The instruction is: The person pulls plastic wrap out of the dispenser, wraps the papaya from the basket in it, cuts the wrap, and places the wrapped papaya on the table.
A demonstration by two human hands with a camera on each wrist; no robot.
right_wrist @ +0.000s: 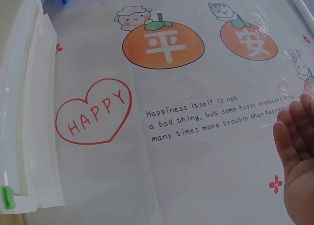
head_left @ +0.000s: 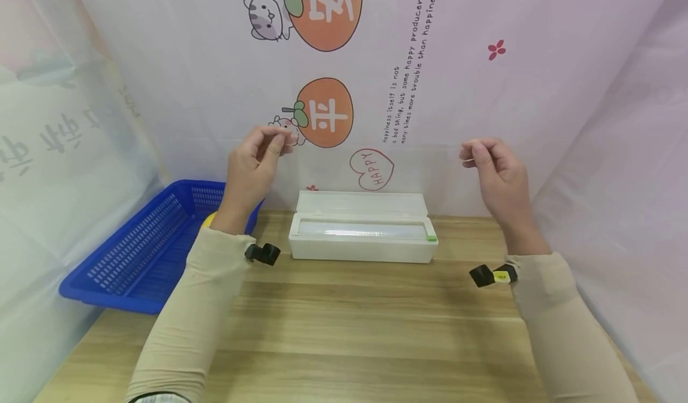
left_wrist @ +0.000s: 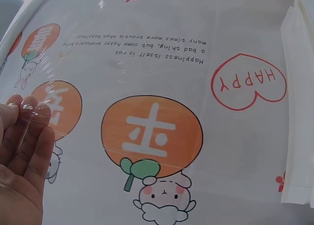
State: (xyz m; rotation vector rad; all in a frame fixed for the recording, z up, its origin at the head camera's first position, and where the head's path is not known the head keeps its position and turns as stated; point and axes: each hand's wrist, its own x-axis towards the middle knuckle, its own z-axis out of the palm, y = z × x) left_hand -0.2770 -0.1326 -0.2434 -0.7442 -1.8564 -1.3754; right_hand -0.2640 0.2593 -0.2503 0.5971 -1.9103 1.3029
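Note:
Both hands are raised in front of the printed backdrop, well apart. Between thumb and fingers, my left hand (head_left: 252, 167) pinches a corner of clear cling film (left_wrist: 46, 63); its glints and creases show in the left wrist view. My right hand (head_left: 502, 179) pinches the film's opposite side, thumb against fingers. The film is so transparent that its outline hardly shows in the head view. Below and between the hands, a white cling film dispenser box (head_left: 362, 251) stands on the table with its lid (head_left: 362, 203) tipped back. A green slider (head_left: 432, 237) sits at its right end.
To the left stands a blue plastic basket (head_left: 110, 300), partly behind the left forearm, with something yellow (head_left: 207, 220) in it. The wood-grain table (head_left: 344, 331) ends at the backdrop (head_left: 441, 176). White cloth walls (head_left: 634, 170) close in both sides.

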